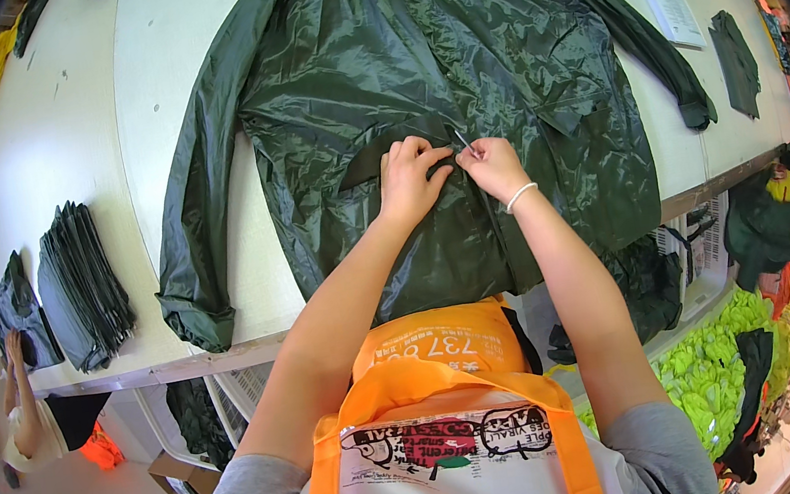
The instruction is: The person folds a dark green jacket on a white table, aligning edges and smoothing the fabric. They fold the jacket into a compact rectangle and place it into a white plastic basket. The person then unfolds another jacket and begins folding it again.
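Observation:
A shiny dark green jacket (339, 63) lies spread out in front of me, its sleeves out to both sides and its hem toward me. My left hand (413, 179) pinches the end of a pocket flap (365, 162) on the jacket's lower front. Close beside it, my right hand (493, 170) is closed around a thin, pointed, metal-looking tool (465, 142). The tool's tip points up and left near the flap's corner; its exact kind is too small to make out. A white band circles my right wrist.
The jacket rests on a long pale table (158, 68). Stacked dark green pieces (83, 291) lie at its left, a folded dark piece (736, 63) at its right. Bright green material (700, 371) is heaped below right. At the far left another person's arm (17, 376) touches the table edge.

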